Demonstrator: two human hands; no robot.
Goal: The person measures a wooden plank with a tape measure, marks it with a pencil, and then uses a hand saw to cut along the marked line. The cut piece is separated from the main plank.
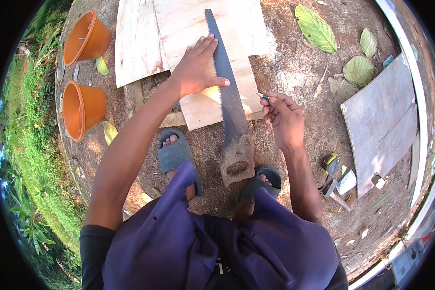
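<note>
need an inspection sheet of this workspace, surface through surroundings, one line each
surface: brown ground, leaves scattered
job's things: saw, blade over plywood, handle beyond the near edge; pencil by the plywood's right edge
clutter: tape measure, hammer, grey board at right
hands: left hand spread, thumb on blade; right hand holds pencil
cables: nothing seen
surroundings: orange pots and greenery at left

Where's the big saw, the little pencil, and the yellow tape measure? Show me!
Saw (231, 104): head view, middle of its long metal blade.
Pencil (265, 96): head view, on its dark shaft.
Tape measure (330, 163): head view, on its yellow and black case.
</note>
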